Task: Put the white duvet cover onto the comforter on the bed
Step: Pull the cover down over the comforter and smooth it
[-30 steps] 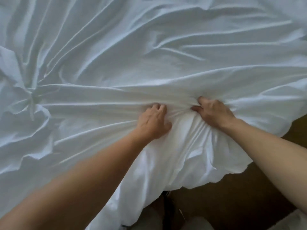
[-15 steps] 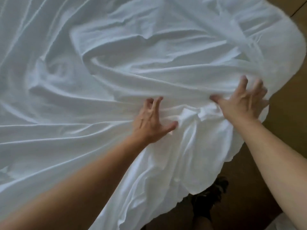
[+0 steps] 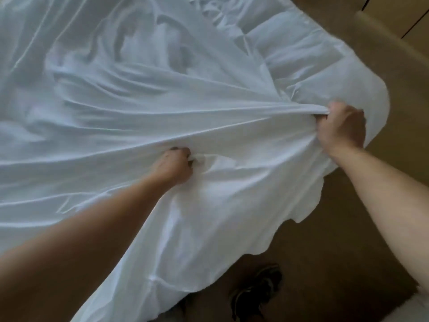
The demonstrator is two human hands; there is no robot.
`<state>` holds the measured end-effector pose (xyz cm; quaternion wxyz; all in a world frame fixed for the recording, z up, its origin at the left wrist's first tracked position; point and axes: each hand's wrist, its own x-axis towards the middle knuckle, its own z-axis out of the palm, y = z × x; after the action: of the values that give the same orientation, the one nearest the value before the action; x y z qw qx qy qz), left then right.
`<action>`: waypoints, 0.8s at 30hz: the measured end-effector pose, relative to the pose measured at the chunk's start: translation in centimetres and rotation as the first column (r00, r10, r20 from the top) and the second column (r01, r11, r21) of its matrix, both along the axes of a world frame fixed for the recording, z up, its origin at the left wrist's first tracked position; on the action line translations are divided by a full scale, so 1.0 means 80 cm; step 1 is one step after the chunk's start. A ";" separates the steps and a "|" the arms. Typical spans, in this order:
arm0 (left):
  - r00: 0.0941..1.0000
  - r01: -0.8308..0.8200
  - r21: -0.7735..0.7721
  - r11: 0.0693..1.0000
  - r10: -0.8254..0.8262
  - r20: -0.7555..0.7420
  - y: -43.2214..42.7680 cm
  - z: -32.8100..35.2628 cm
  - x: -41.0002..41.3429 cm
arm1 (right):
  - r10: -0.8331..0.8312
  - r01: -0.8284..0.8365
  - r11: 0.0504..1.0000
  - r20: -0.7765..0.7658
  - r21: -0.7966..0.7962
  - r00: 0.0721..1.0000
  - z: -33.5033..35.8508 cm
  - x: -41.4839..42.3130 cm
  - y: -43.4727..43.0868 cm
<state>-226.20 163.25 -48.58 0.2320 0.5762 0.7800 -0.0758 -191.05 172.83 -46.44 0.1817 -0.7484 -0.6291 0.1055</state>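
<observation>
Both bare arms reach forward over the white duvet cover (image 3: 130, 117), which lies rumpled over the bed, its near corner hanging toward the brown floor (image 3: 343, 240). The left hand (image 3: 173, 165) is balled, fingers curled into a fold. The right hand (image 3: 341, 126), farther out, clutches a gathered bunch; taut creases run between them

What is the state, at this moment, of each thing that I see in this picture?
white duvet cover, spread out, creased, pulled into taut folds toward the hands, its edge hanging down at the side.
left hand, fingers curled, gripping a bunch of the cover.
right hand, fingers curled, gripping a gathered fold near the corner.
dark shoe, lying on the brown floor.
</observation>
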 end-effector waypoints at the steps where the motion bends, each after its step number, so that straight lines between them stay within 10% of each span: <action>1: 0.999 -0.019 0.008 1.000 0.019 0.029 0.000 0.001 0.015 | -0.011 0.011 1.000 -0.021 -0.005 1.000 0.002 0.010 0.013; 4: 0.965 -0.155 0.324 0.933 0.074 0.250 0.030 0.012 0.072 | 0.075 -0.140 0.974 -0.334 -0.177 0.940 0.001 0.006 0.040; 8: 0.967 0.098 0.279 0.955 -0.157 0.199 0.101 0.015 0.156 | -0.177 -0.522 0.712 -0.839 -0.470 0.514 -0.007 0.001 0.054; 12: 0.959 0.192 0.032 0.981 -0.195 0.207 0.148 -0.023 0.187 | -0.227 -0.222 0.774 -0.587 -0.594 0.777 -0.054 0.011 0.042; 19: 0.981 -0.082 0.226 0.971 0.039 0.188 0.158 -0.032 0.154 | -0.250 -0.592 0.235 -0.637 -0.771 0.729 -0.049 -0.002 0.043; 24: 0.963 -0.154 0.094 0.984 0.128 0.239 0.156 -0.024 0.196 | -0.197 -0.528 0.349 -0.612 -0.774 0.766 -0.052 0.045 0.045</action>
<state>-210.49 175.69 -50.47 0.2937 0.5360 0.7897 0.0526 -187.42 176.45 -50.60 -0.0899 -0.5634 -0.4387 0.6943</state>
